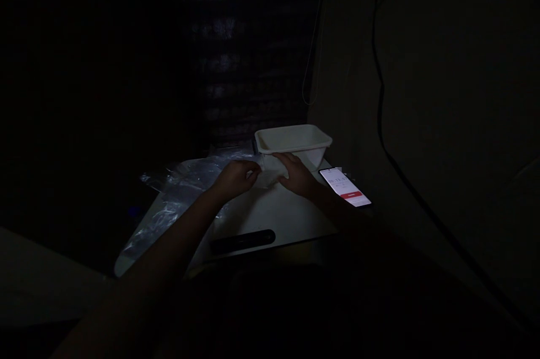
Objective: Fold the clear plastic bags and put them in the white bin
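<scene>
"Where's the clear plastic (269,171)?"

"Over the desk (295,215), just in front of the white tub (314,157). In this gloom, the left hand (236,179) seems to pinch the plastic's edge; the right hand (296,177) is loosely spread, thumb apart."

"How to handle it well?"

"Pinch lightly, draw the edge taut, and smooth creases with the spread fingers."

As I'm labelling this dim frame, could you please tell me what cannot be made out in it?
Head view: the floor of the white rectangular plastic tub, hidden by its near wall.
Head view: the small print on the lit, black-edged phone, too tiny and blurred.
Head view: whether the left hand grips any of the crumpled clear plastic film, obscured by darkness and its own curled fingers.
</scene>
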Available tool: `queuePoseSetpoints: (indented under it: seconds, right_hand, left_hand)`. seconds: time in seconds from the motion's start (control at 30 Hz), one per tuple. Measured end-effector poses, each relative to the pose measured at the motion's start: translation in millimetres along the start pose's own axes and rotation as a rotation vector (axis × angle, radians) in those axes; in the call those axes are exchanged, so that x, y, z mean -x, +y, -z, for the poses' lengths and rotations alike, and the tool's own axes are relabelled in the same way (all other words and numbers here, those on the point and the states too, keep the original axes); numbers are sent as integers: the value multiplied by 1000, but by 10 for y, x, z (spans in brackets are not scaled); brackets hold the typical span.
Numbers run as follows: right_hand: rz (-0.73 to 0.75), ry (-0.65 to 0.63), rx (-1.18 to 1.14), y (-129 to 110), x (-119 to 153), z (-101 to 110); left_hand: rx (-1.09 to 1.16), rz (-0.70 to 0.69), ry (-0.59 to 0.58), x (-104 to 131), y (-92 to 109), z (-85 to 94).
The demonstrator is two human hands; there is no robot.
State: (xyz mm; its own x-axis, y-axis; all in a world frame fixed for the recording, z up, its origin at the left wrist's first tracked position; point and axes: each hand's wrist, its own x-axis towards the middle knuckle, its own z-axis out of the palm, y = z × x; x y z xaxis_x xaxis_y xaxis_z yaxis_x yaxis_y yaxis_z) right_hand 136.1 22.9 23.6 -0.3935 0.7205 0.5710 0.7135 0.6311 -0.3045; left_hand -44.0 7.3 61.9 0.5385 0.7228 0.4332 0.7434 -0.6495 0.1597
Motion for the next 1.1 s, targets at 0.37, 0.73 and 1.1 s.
queuePoseSetpoints:
  seconds: [0.37, 0.73, 1.1]
  right_hand:
    - [-169, -287, 113, 32, 73, 63]
    - [-223, -370, -101, -5, 53, -36]
    - [-370, -217, -278, 182, 80, 44]
  left_hand:
    - [115, 17, 76, -83, 178, -182]
    - [108, 10, 157, -18, 160, -267]
    - [600, 416, 501, -12, -50, -288]
